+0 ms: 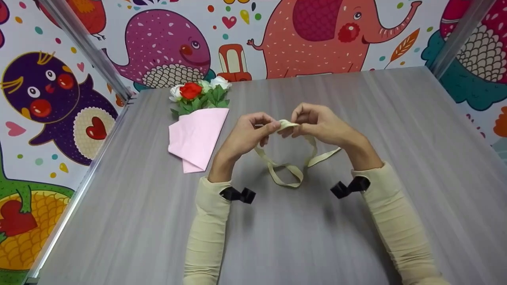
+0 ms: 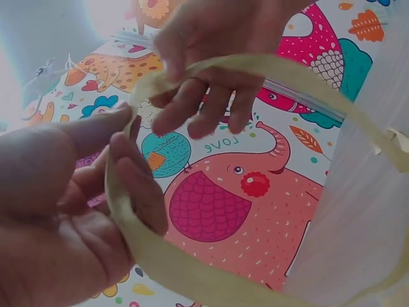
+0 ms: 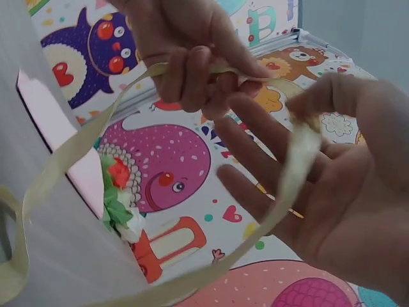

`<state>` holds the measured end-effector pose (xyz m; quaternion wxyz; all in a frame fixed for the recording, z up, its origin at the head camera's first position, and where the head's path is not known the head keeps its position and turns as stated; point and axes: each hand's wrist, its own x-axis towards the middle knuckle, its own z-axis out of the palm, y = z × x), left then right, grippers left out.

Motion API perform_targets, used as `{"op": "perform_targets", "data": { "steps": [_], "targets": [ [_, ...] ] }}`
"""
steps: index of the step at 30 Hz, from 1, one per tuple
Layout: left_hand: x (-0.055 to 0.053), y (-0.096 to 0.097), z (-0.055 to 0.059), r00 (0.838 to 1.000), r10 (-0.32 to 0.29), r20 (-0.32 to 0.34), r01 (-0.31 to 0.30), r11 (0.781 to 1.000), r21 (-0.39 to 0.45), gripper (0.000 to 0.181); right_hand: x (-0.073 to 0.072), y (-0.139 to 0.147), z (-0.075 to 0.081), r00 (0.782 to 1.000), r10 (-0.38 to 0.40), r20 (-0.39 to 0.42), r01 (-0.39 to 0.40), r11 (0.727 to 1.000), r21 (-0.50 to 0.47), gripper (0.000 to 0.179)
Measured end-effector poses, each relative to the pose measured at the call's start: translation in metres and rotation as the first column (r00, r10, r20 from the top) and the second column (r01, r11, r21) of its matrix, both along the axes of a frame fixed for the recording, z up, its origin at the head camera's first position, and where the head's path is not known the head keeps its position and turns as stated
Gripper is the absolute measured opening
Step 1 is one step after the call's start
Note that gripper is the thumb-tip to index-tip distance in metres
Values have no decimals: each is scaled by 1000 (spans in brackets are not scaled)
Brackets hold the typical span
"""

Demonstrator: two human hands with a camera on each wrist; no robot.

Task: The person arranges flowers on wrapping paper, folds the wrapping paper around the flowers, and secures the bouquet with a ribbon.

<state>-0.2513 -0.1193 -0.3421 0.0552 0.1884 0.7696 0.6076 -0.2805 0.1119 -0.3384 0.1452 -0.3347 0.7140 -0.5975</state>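
A pale yellow ribbon hangs from both hands, its lower part looping down to the grey table. My left hand pinches it between thumb and fingers. Close by on the other side, my right hand pinches the same ribbon between thumb and index finger. A short stretch spans the small gap between the two hands. In the right wrist view, the right hand's other fingers are spread, and the ribbon runs down past the palm. The left wrist view shows the ribbon trailing below the left hand.
To the left lies a bouquet wrapped in pink paper, with a red flower, white flowers and green leaves. Printed cartoon panels stand behind and left of the grey table. Metal posts rise at its far corners.
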Motion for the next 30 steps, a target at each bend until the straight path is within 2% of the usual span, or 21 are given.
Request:
{"op": "perform_targets", "data": {
  "steps": [3, 5, 11, 16, 19, 24, 30],
  "targets": [
    [2, 2, 0, 1000, -23, 1, 23, 999, -28, 18, 1, 1, 1, 997, 75, 30, -77, 995, 67, 29],
    [2, 3, 0, 999, -36, -1, 36, 999, -40, 19, 1, 0, 1, 996, 81, 42, -85, 992, 92, 35],
    [3, 4, -1, 999, -27, 19, 28, 997, -75, 19, -1, -4, -3, 1000, 5, 28, -9, 988, 152, 30],
    [1, -1, -2, 998, 26, 64, -17, 990, -141, 21, -5, 1, -4, 995, -99, 18, 91, 960, 265, 23],
    [-1, -9, -5, 993, 64, 97, -47, 984, -174, 22, -8, 6, -3, 991, -128, 26, 113, 943, 312, 24],
    [-2, -30, -16, 984, 99, 151, -64, 973, -223, 23, -10, 9, -2, 989, -133, 70, 101, 932, 348, 23],
    [1, -63, -24, 966, 171, 192, -100, 938, -332, 24, -10, 11, -6, 986, -150, 74, 108, 908, 405, 18]
  ]
}}
